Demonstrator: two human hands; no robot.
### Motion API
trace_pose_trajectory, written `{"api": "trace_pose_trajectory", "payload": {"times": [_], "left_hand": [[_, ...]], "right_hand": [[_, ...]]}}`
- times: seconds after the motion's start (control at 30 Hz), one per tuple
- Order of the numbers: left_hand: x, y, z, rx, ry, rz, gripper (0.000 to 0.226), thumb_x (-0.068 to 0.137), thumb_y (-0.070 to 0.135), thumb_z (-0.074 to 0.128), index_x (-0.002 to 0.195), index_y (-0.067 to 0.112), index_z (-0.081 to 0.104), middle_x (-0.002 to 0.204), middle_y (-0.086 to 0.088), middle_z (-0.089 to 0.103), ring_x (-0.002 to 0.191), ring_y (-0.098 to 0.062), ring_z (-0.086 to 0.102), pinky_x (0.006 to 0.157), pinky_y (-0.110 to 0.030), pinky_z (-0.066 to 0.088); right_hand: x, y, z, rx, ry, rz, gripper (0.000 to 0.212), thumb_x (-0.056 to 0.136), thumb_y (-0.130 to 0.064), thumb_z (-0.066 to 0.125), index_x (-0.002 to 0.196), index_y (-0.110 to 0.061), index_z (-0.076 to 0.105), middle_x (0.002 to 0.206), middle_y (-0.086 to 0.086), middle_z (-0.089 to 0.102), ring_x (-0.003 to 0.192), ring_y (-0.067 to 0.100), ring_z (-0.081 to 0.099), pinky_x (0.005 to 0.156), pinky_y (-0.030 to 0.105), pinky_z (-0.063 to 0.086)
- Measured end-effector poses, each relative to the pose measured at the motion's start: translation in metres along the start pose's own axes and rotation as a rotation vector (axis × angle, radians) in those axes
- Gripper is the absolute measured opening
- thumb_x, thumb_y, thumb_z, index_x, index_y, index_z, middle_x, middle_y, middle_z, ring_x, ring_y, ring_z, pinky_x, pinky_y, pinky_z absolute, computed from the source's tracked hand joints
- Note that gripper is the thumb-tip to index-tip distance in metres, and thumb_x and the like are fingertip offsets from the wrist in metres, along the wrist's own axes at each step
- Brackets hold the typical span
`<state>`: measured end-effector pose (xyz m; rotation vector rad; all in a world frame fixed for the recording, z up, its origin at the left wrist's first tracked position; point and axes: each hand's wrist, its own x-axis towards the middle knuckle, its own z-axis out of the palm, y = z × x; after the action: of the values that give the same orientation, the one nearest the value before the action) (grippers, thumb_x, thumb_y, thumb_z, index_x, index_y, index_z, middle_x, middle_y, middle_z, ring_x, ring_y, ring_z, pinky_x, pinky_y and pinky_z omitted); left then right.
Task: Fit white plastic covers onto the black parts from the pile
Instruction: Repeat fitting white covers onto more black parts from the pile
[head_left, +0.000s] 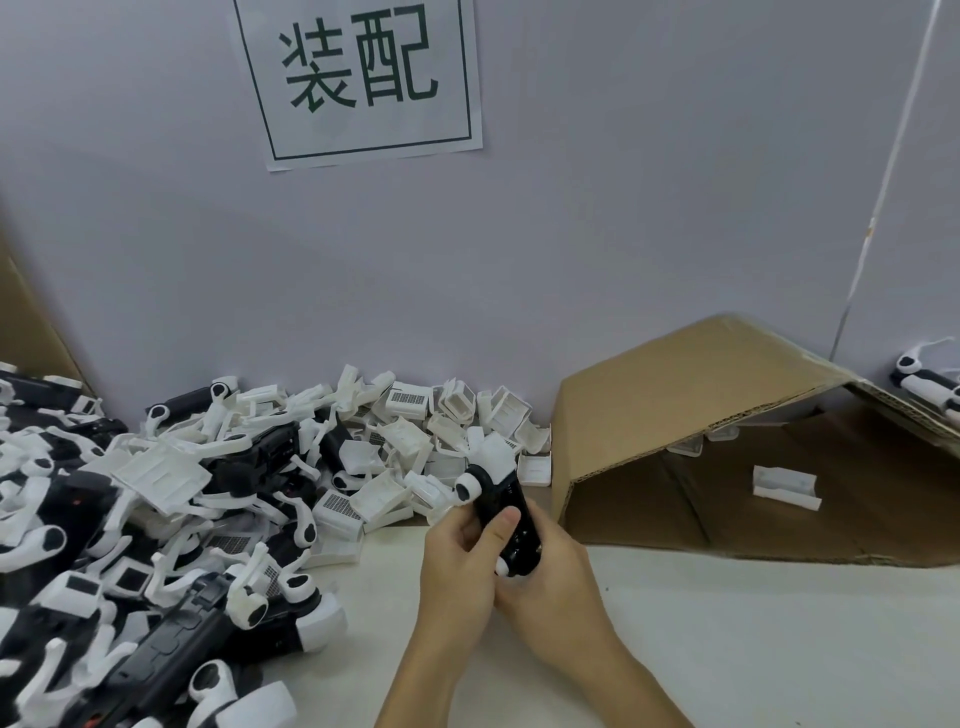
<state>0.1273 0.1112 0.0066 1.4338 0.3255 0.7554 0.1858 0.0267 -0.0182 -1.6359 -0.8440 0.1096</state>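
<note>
Both hands hold one black part (509, 514) above the desk (753, 623) near its middle — the left hand (462, 561) curled round it with the thumb on top, the right hand (550, 577) gripping from beneath. A white cover (491, 454) sits on the part's far end. The pile (208, 493) fills the desk's left side.

Black part (511, 514): lower end hidden inside both hands. Pile (171, 514): cut off at left and bottom edges. Cardboard box (691, 415): runs past right edge. Pieces (922, 384) behind box: partly hidden, cut by right edge.
</note>
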Motion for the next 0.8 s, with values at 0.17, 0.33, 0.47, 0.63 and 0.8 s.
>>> {"api": "trace_pose_trajectory", "payload": {"times": [0.17,0.33,0.47,0.63,0.8], "left_hand": [[0.004,-0.007,-0.013,0.323,0.024,0.121,0.024,0.082,0.017,0.071,0.095,0.037,0.070,0.092,0.016,0.075,0.098,-0.016,0.068,0.097,-0.050,0.049],[0.000,-0.012,-0.011,0.667,-0.081,0.323,0.044,0.082,0.017,0.053,0.107,0.052,0.060,0.107,0.047,0.057,0.113,0.019,0.043,0.110,-0.044,0.030],[0.001,-0.019,-0.012,0.757,-0.110,0.349,0.048,0.088,0.004,0.052,0.112,0.044,0.062,0.111,0.049,0.054,0.114,0.021,0.039,0.111,-0.034,0.019],[0.001,-0.019,-0.013,0.767,-0.125,0.331,0.048,0.083,0.009,0.047,0.103,0.051,0.059,0.104,0.046,0.057,0.112,0.020,0.040,0.109,-0.026,0.016],[0.001,-0.019,-0.012,0.763,-0.132,0.292,0.041,0.077,0.012,0.042,0.086,0.052,0.051,0.097,0.048,0.056,0.106,0.019,0.042,0.105,-0.029,0.019]], "right_hand": [[-0.004,0.000,-0.002,0.039,0.080,-0.062,0.075,0.077,-0.038,0.060,0.148,-0.029,0.041,0.140,-0.015,0.055,0.133,0.004,0.048,0.110,0.030,0.041],[-0.003,0.001,-0.005,0.225,0.180,-0.013,0.086,0.066,-0.047,0.081,0.143,-0.032,0.046,0.129,-0.021,0.063,0.122,0.001,0.058,0.098,0.023,0.050],[0.002,0.004,-0.007,0.265,0.260,0.012,0.055,0.067,-0.025,0.088,0.115,-0.032,0.064,0.103,-0.017,0.073,0.099,0.003,0.070,0.078,0.016,0.055],[0.004,0.005,-0.006,0.246,0.285,0.002,0.045,0.069,-0.013,0.091,0.105,-0.027,0.067,0.093,-0.017,0.074,0.086,0.003,0.071,0.068,0.012,0.053],[0.005,0.008,-0.007,0.248,0.295,0.023,0.042,0.069,-0.015,0.092,0.102,-0.024,0.067,0.091,-0.018,0.073,0.082,0.003,0.071,0.066,0.014,0.054]]}}
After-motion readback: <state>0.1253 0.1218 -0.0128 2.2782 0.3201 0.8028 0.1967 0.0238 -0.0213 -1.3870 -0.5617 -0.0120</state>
